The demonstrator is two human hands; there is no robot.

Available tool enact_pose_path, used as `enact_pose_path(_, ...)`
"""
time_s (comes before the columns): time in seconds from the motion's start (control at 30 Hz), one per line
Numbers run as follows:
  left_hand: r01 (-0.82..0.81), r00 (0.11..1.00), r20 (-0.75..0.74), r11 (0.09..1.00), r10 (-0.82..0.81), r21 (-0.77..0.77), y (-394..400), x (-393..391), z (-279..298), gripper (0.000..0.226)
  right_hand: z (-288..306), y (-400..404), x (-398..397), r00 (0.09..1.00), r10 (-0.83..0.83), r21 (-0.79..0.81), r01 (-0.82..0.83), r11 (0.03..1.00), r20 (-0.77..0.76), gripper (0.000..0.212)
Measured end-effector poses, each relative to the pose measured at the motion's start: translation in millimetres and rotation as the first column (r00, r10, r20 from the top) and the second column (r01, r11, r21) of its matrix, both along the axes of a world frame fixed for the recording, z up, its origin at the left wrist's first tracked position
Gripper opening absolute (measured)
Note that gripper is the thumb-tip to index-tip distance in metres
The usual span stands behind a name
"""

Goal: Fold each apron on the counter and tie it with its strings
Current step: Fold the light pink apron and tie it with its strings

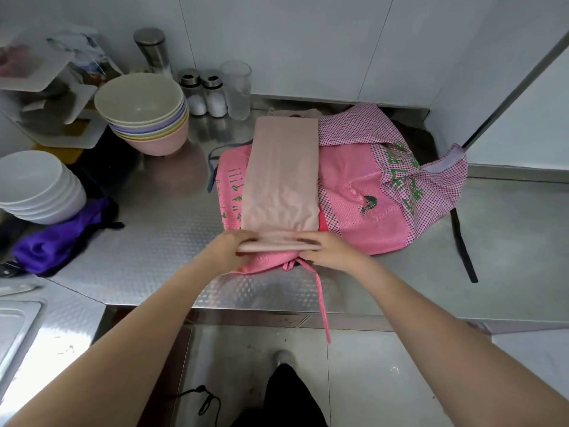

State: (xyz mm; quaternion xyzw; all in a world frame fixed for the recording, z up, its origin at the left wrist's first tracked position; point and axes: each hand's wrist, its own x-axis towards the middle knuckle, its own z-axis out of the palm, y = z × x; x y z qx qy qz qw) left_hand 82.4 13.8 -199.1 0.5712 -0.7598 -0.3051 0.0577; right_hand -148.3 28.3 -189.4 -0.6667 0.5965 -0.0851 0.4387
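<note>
A pale pink apron (281,174), folded into a long narrow strip, lies on top of a heap of other aprons on the steel counter (160,241). My left hand (229,248) and my right hand (328,249) grip its near end, which is rolled over once. Under it lies a bright pink apron (357,192) with green print, and a pink checked apron (431,177) spreads to the right. A pink string (321,298) hangs over the counter's front edge.
Stacked pastel bowls (143,109) and white bowls (37,186) stand at the left, with a purple cloth (58,241) beside them. Two shakers (203,92), a glass (236,87) and a steel canister (152,50) line the back wall. A sink (15,331) sits at the lower left. A black strap (462,245) trails at the right.
</note>
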Motion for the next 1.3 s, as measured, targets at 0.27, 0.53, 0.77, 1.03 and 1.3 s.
enact_pose_path(0.27, -0.326, 0.945, 0.004, 0.945, 0.326, -0.007, -10, -6, 10, 0.021, 10, -12, 2, 0.891, -0.416, 0.021, 0.420, 0.907, 0.182, 0.014)
enact_pose_path(0.53, -0.367, 0.636, -0.472, 0.777, 0.611, 0.512, 28, 25, 16, 0.010, 12, 26, 21, 0.747, -0.593, 0.176, 0.568, 0.804, 0.299, 0.024)
enact_pose_path(0.77, -0.303, 0.665, -0.395, 0.712, 0.634, 0.633, 74, 35, -1, 0.013, -6, 59, 42, 0.883, -0.464, -0.052, 0.461, 0.886, -0.067, 0.036)
enact_pose_path(1.03, -0.441, 0.781, -0.238, 0.780, 0.577, 0.445, 70, 39, -25, 0.021, -16, 58, 62, 0.790, -0.526, -0.133, 0.512, 0.849, -0.317, 0.035)
enact_pose_path(1.3, -0.281, 0.955, 0.044, 0.940, 0.295, -0.192, 66, 24, 4, 0.039, -21, 58, 62, 0.745, -0.528, -0.161, 0.510, 0.845, -0.407, 0.037)
